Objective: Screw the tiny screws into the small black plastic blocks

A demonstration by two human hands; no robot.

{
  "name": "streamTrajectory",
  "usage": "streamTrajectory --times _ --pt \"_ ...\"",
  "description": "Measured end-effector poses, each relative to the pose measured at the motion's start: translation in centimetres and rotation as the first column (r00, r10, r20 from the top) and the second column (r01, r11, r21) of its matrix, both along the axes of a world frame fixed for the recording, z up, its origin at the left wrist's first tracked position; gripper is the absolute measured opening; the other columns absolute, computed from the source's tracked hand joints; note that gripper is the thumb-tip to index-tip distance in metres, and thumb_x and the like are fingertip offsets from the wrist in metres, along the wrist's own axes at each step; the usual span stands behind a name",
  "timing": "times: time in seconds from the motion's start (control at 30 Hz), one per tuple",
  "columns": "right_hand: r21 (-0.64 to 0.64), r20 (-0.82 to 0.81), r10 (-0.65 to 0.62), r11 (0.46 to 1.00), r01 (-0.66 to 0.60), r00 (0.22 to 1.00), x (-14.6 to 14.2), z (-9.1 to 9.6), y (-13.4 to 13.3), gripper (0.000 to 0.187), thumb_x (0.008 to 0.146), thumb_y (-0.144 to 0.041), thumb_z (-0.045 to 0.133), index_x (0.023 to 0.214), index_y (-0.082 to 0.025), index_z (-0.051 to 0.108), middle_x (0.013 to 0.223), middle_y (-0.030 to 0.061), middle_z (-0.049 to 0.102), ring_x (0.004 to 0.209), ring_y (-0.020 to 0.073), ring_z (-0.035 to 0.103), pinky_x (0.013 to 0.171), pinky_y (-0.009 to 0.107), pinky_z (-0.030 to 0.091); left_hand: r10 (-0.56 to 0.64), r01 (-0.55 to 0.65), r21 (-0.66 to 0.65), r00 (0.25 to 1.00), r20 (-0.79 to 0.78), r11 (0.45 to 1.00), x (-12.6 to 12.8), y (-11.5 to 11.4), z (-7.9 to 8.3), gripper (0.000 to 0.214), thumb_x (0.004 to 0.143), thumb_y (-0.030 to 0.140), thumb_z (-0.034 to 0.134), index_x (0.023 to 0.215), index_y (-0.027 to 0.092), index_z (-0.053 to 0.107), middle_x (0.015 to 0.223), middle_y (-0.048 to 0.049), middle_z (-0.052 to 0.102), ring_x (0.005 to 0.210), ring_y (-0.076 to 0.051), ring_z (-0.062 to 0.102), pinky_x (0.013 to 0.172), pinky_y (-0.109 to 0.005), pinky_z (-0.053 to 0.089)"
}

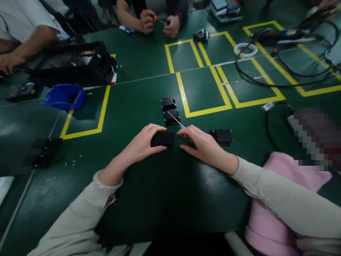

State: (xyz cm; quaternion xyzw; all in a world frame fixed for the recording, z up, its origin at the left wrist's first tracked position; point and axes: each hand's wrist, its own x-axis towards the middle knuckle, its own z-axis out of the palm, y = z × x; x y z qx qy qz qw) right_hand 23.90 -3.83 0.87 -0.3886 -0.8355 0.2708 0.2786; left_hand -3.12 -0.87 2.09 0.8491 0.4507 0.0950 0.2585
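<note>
My left hand (145, 143) is closed around the left side of a small black block-shaped part (167, 139) lying on the green table. In my right hand (198, 142) is a screwdriver (176, 118), its thin metal shaft pointing up and left over a pair of similar black parts (169, 108). The thumb of that hand is apart from the fingers, just right of the held part. Another black part (223, 137) lies to the right of my right hand. Small screws show at the edges of these parts.
Loose screws (70, 163) and more black parts (46, 153) lie at left. Behind them stand a blue bin (65, 96) and a large black housing (77, 64). Cables (279, 85) and a white tape ring (245, 50) lie right. Across the table, a person's hands hold an orange-handled screwdriver (151, 15).
</note>
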Motion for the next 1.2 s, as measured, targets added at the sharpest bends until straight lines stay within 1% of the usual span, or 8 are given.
streamTrajectory --times 0.13,0.37,0.53,0.63,0.8,1.03,1.13,1.2 --pt "-0.002 0.065 -0.019 1.0 0.019 0.998 0.0 -0.3 0.2 0.037 0.093 -0.017 0.063 0.127 -0.021 0.051 0.123 0.0094 0.064 0.11 0.0237 0.065 0.084 0.038 0.056 0.022 -0.022 0.015 1.0 0.003 1.0 0.4 -0.1 -0.1 0.04 0.091 0.045 0.071 0.12 0.021 0.058 0.12 -0.007 0.061 0.115 -0.027 0.057 0.098 -0.042 0.048" --pt "-0.001 0.041 0.014 1.0 -0.014 0.999 0.0 -0.5 0.3 0.041 0.092 -0.018 0.065 0.13 -0.021 0.05 0.125 0.01 0.063 0.115 0.0252 0.064 0.086 0.039 0.057 0.022 -0.037 0.161 0.996 0.092 0.986 0.6 -0.8 0.4 0.036 0.092 0.04 0.07 0.119 0.02 0.058 0.118 -0.0064 0.063 0.112 -0.025 0.06 0.096 -0.038 0.05" --pt "0.026 -0.097 0.029 0.999 -0.027 0.995 0.3 -0.5 0.3 0.052 0.09 -0.02 0.07 0.135 -0.023 0.045 0.124 0.0089 0.061 0.106 0.0218 0.066 0.079 0.035 0.057 -0.032 -0.012 0.414 0.995 0.099 0.91 1.7 -2.1 1.2 0.03 0.093 0.031 0.07 0.118 0.02 0.057 0.114 -0.0069 0.067 0.104 -0.023 0.063 0.09 -0.037 0.051" --pt "0.047 -0.135 0.07 0.997 -0.064 0.988 0.5 -0.5 0.3 0.058 0.088 -0.024 0.074 0.137 -0.026 0.044 0.125 0.0086 0.06 0.108 0.0221 0.065 0.083 0.036 0.058 -0.064 0.019 0.496 0.995 0.075 0.868 2.3 -2.8 1.3 0.032 0.093 0.032 0.07 0.12 0.019 0.056 0.11 -0.0078 0.068 0.098 -0.023 0.063 0.084 -0.036 0.051" --pt "0.101 -0.083 0.137 0.987 -0.129 0.987 0.6 -0.3 0.2 0.049 0.093 -0.027 0.069 0.136 -0.025 0.046 0.122 0.0088 0.061 0.112 0.0227 0.064 0.087 0.037 0.059 -0.087 0.066 0.508 0.996 0.018 0.859 2.8 -3.6 1.3 0.037 0.094 0.036 0.068 0.123 0.017 0.056 0.105 -0.0085 0.067 0.091 -0.023 0.061 0.077 -0.036 0.049" --pt "0.167 -0.009 0.129 0.978 -0.125 0.992 0.4 0.0 -0.1 0.044 0.093 -0.026 0.068 0.132 -0.019 0.049 0.115 0.01 0.063 0.105 0.0237 0.065 0.085 0.038 0.058 -0.092 0.052 0.499 0.994 0.056 0.865 3.8 -4.9 1.5 0.048 0.098 0.029 0.063 0.141 0.016 0.047 0.114 -0.0104 0.065 0.099 -0.023 0.061 0.084 -0.036 0.052" --pt "0.127 -0.029 0.135 0.983 -0.13 0.99 0.3 0.1 -0.2 0.043 0.089 -0.02 0.07 0.128 -0.02 0.051 0.113 0.0084 0.063 0.102 0.0229 0.065 0.082 0.037 0.057 -0.125 0.041 0.512 0.984 0.131 0.858 3.8 -5.0 1.6 0.052 0.098 0.036 0.066 0.142 0.019 0.046 0.115 -0.0092 0.066 0.1 -0.021 0.063 0.087 -0.035 0.053" --pt "0.054 -0.129 0.112 0.993 -0.105 0.985 0.4 0.2 0.0 0.041 0.085 -0.017 0.072 0.121 -0.022 0.053 0.11 0.0059 0.063 0.098 0.02 0.065 0.08 0.034 0.057 -0.132 0.022 0.502 0.974 0.184 0.865 3.3 -4.4 1.6 0.06 0.093 0.047 0.071 0.141 0.021 0.047 0.111 -0.0074 0.066 0.099 -0.022 0.063 0.087 -0.036 0.054"
